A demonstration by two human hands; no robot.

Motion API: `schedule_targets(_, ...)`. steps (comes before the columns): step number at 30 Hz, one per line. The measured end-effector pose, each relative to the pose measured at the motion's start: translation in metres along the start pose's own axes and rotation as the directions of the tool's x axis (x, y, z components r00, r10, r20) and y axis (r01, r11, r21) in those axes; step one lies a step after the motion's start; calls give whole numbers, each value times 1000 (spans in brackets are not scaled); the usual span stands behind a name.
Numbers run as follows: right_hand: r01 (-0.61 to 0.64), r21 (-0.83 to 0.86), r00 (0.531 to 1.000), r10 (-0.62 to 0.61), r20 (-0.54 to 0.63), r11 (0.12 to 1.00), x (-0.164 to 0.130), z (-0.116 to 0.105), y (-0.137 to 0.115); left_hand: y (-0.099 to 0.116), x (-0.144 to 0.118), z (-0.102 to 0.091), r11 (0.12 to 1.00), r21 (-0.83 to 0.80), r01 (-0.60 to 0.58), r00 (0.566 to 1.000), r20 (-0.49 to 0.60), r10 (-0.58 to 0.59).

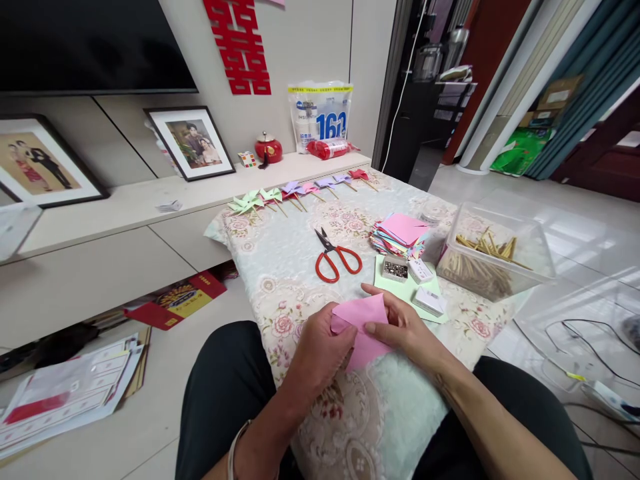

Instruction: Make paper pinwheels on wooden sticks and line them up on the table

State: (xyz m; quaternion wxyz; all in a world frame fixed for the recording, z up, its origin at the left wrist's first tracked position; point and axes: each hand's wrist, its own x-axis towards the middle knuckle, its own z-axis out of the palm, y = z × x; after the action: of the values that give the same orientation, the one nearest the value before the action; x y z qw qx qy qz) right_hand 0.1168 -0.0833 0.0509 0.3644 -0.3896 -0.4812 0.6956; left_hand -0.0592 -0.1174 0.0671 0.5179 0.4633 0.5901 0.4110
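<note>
I see the pink paper pinched between left hand and right hand, near the table's front edge, fold pointing away.

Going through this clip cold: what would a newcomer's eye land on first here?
Most likely the pink sheet of paper at centre, pinched between the left hand and right hand over the floral tablecloth. Behind it lie red-handled scissors, with a row of coloured paper pinwheels on sticks along the far edge. To the right sits a stack of coloured paper squares.
</note>
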Motion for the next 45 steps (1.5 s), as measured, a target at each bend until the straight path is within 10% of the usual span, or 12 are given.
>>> schedule_targets(9,7,-58,998,-10,-55,998,1,3,2,9,2,0,995,100,-17,1000,15,16)
schedule_targets(20,100,16,979,-96,-178,995,0,12,2,9,-5,12,795,-572,200,979,147,-141)
schedule_targets(36,150,1,977,-149,-150,989,-1,11,8,-2,-6,20,828,-544,138,990,59,-126)
schedule_targets(42,369,-190,852,-413,-321,910,0,-7,7,-2,0,9,801,-577,159,983,16,-183)
schedule_targets(45,419,-416,812,-538,-227,807,-5,-11,3,1,2,4,798,-580,163,982,15,-190)
